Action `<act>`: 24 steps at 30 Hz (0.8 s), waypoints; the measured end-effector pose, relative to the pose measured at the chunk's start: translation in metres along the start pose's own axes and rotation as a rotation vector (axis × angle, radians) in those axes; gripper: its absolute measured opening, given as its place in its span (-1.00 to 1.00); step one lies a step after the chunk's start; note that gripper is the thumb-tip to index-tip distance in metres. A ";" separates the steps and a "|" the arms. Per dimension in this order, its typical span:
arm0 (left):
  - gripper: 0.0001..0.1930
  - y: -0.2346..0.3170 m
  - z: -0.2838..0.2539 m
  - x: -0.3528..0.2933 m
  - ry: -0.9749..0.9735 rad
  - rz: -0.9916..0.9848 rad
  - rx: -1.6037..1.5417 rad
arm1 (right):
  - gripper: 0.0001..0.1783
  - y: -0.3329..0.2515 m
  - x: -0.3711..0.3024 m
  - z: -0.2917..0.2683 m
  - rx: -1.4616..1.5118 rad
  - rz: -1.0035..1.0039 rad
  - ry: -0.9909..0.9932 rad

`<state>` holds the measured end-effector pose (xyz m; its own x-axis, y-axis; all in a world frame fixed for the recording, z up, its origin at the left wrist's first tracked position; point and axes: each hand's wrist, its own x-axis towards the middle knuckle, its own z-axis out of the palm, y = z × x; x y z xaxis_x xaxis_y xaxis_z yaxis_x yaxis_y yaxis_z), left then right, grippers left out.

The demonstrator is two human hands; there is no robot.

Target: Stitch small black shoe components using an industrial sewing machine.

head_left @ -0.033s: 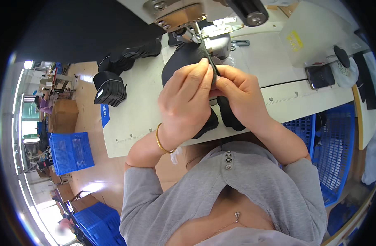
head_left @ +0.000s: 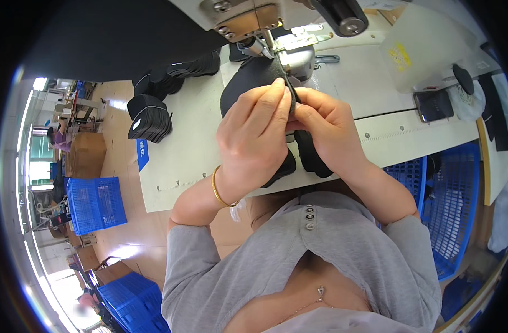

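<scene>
A curved black fabric piece (head_left: 245,83) lies on the white table under the needle area of a sewing machine (head_left: 251,22). My left hand (head_left: 254,136) grips its edge from the left, fingertips pinched together. From the right, my right hand (head_left: 329,130) pinches the same edge between thumb and fingers, close beside the left fingertips. The edge stands up between both hands and runs to the metal foot (head_left: 259,47). Below my hands, more black pieces (head_left: 309,155) rest at the table's near edge, partly hidden by them.
Bundled stacks of black pieces (head_left: 150,119) stand on the table's left side. At the right lie a phone (head_left: 433,106) and a clear plastic bag (head_left: 469,102). Blue crates stand below the table at right (head_left: 456,205) and on the floor at left (head_left: 96,205).
The whole view has shifted very slightly. Both hands keep the same grip on the black fabric piece at the machine.
</scene>
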<state>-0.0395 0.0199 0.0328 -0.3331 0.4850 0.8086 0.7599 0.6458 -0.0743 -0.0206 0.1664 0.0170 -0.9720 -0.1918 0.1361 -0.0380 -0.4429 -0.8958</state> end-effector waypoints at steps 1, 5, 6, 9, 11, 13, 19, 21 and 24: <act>-0.59 0.000 0.000 -0.001 0.002 -0.004 0.009 | -0.73 -0.002 0.000 0.000 0.017 0.007 -0.006; -0.55 -0.001 0.000 0.000 0.001 0.013 0.033 | -0.73 -0.002 0.001 0.002 0.031 0.022 0.003; -0.55 -0.001 0.000 0.002 -0.006 0.018 0.038 | -0.73 -0.001 0.002 0.001 0.042 0.019 -0.006; -0.56 -0.001 -0.002 0.005 -0.027 0.020 0.077 | -0.73 -0.003 0.004 0.001 0.062 0.026 -0.011; -0.57 -0.003 -0.002 0.007 -0.034 0.014 0.071 | -0.73 -0.004 0.006 0.002 0.073 0.034 -0.006; -0.59 -0.005 -0.001 0.010 -0.040 0.011 0.063 | -0.73 -0.005 0.009 0.001 0.080 0.041 -0.018; -0.69 -0.010 -0.001 0.016 -0.055 -0.048 0.044 | -0.73 -0.001 0.019 0.003 0.125 0.010 -0.025; -0.69 -0.013 0.000 0.017 -0.040 -0.061 0.022 | -0.74 -0.001 0.020 0.004 0.131 0.006 -0.020; -0.69 -0.019 0.000 0.019 -0.050 -0.061 0.015 | -0.75 -0.001 0.020 0.007 0.138 0.005 -0.003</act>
<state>-0.0607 0.0166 0.0494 -0.4063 0.4731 0.7817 0.7289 0.6838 -0.0350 -0.0387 0.1568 0.0232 -0.9714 -0.1964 0.1332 -0.0009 -0.5585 -0.8295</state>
